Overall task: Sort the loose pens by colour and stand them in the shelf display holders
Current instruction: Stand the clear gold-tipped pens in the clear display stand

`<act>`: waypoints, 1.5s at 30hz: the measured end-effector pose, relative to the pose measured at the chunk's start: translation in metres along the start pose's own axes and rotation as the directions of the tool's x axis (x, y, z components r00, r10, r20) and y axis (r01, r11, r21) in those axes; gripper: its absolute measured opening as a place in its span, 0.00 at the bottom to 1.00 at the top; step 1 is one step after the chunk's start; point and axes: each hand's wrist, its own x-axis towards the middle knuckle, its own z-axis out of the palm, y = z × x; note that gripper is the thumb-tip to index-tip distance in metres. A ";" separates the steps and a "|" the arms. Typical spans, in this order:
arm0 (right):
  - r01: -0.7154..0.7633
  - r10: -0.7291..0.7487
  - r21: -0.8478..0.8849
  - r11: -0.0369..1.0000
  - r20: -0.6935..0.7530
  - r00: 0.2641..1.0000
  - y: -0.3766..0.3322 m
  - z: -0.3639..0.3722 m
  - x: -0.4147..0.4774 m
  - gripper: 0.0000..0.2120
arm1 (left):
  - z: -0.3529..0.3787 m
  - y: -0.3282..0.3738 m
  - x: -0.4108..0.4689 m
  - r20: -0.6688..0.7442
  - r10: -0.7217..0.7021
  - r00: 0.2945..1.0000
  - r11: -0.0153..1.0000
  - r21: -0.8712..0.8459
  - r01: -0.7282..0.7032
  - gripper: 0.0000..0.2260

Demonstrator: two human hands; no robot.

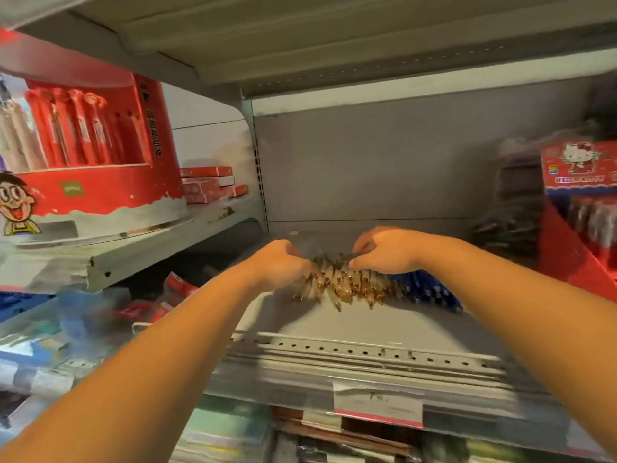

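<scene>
A heap of loose pens (344, 285) with clear barrels and gold tips lies on the grey shelf (367, 325), tips toward me. Blue pens (430, 290) lie at its right side. My left hand (278, 264) reaches in at the heap's left end, fingers curled among the pens. My right hand (384, 252) sits on top of the heap at its right, fingers bent down onto the pens. The image is blurred, so which pens each hand holds is unclear. A red display holder (100, 168) with red pens stands on the upper left shelf.
Small red boxes (210, 187) are stacked behind the red holder. A red Hello Kitty display (581, 202) stands at the right, with a dark pile of pens (510, 222) beside it. A price label (379, 407) hangs on the shelf's front edge. Packaged goods fill the lower left shelves.
</scene>
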 end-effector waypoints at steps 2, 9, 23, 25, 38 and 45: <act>-0.021 0.024 -0.050 0.999 0.048 0.999 -0.007 0.005 0.014 0.30 | -0.001 -0.011 0.020 -0.004 -0.004 1.000 1.000 -0.009 0.004 0.07; -0.072 0.083 -0.052 0.996 0.237 0.968 -0.013 0.017 0.053 0.38 | 0.013 -0.012 0.072 0.179 -0.107 0.978 0.994 0.007 0.107 0.14; -0.013 -0.003 0.050 0.999 0.304 0.953 0.003 0.018 0.060 0.34 | 0.013 0.009 0.106 0.349 -0.313 0.883 0.948 0.164 0.272 0.20; -0.022 0.007 0.045 0.999 0.298 0.955 0.002 0.019 0.059 0.33 | 0.013 0.005 0.110 0.349 -0.324 0.879 0.946 0.102 0.308 0.21; -0.051 0.034 0.049 0.997 0.296 0.955 -0.001 0.026 0.055 0.30 | 0.017 0.026 0.104 0.458 -0.388 0.799 0.904 0.357 0.235 0.13; -0.055 0.033 0.067 0.996 0.288 0.957 0.002 0.023 0.053 0.28 | 0.023 0.035 0.096 0.462 -0.342 0.818 0.891 0.436 0.126 0.08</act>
